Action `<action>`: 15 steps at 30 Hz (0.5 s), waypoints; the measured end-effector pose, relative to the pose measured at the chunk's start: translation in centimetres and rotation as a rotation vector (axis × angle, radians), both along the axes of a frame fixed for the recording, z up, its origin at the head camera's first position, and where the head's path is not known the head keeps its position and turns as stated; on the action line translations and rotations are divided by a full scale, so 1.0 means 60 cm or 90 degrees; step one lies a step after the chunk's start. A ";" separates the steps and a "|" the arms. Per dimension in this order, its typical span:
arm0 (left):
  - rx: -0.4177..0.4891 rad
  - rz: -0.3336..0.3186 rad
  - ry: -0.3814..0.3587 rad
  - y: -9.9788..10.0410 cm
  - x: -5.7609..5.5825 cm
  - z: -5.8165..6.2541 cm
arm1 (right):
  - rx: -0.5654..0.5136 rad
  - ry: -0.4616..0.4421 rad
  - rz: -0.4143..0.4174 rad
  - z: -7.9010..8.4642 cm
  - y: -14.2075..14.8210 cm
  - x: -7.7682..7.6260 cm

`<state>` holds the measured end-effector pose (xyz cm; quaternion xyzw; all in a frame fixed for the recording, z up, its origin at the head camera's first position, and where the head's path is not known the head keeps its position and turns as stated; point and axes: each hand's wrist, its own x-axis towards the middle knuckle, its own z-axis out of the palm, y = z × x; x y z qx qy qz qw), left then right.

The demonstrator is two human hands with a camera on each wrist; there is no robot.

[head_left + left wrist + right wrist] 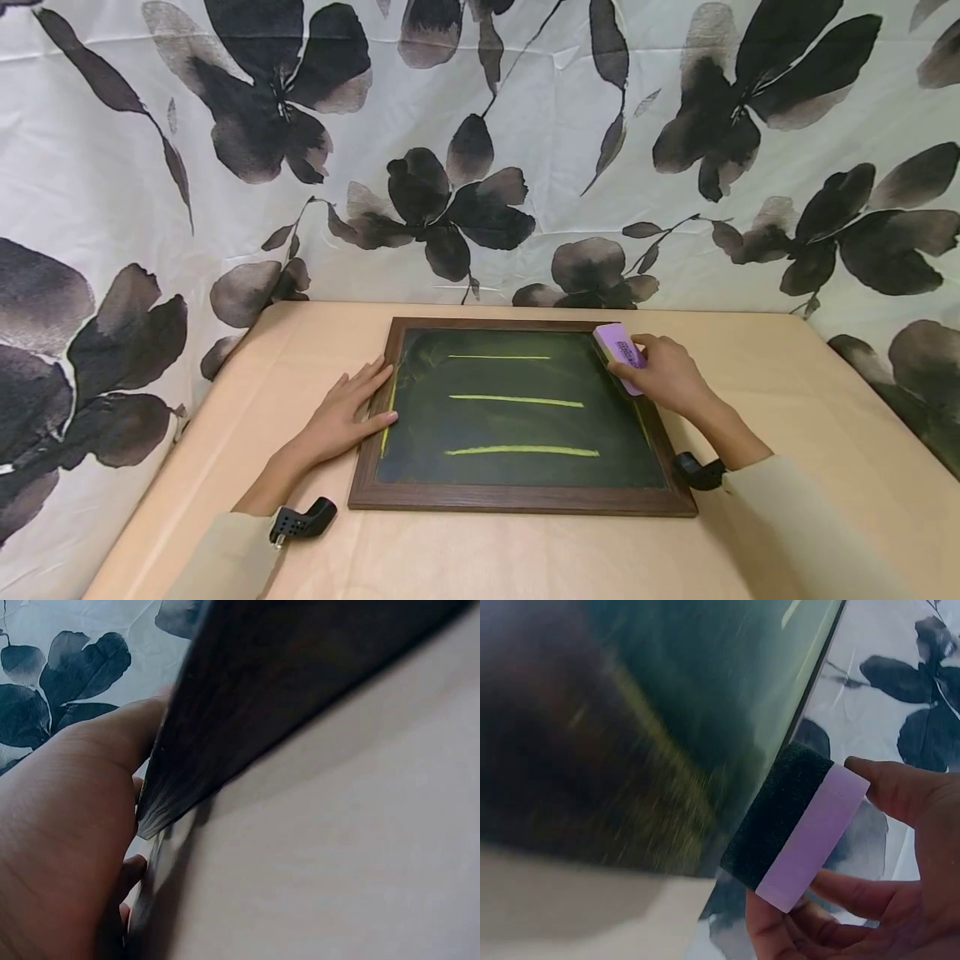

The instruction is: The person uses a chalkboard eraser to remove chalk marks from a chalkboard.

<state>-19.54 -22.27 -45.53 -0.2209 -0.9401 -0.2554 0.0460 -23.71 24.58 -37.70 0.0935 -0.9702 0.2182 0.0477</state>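
A dark chalkboard point(517, 429) in a brown wooden frame lies on the table, with three yellow chalk lines across it and yellow streaks along its left and right sides. My right hand point(667, 375) grips a chalkboard eraser point(619, 350) by its purple back at the board's upper right corner. In the right wrist view the eraser's black felt point(780, 814) faces the board surface. My left hand point(345, 417) rests on the left side of the frame, fingers spread and thumb over its inner edge. From the left wrist, the frame's dark edge point(247, 697) shows beside the palm.
The light wooden table point(435, 550) extends around the board on all sides. Behind it hangs a white cloth point(555, 108) printed with dark flowers. Each wrist carries a black camera, the left one point(303, 521) beside the frame's lower left corner.
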 end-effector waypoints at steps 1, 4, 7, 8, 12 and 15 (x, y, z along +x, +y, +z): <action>0.000 0.000 0.000 0.000 0.000 0.000 | -0.001 -0.002 0.010 -0.001 -0.006 -0.002; -0.003 0.001 0.001 -0.001 -0.003 -0.001 | 0.004 -0.004 0.046 -0.007 -0.022 -0.009; -0.005 0.001 0.002 -0.001 -0.005 -0.001 | 0.017 -0.003 0.074 -0.011 -0.036 -0.014; -0.006 0.001 0.003 -0.001 -0.005 -0.001 | 0.020 -0.003 0.079 -0.014 -0.039 -0.016; -0.002 0.000 0.002 -0.001 -0.006 -0.001 | 0.039 -0.003 0.083 -0.020 -0.052 -0.025; -0.003 0.001 0.000 -0.001 -0.007 -0.001 | 0.065 0.007 0.089 -0.021 -0.056 -0.035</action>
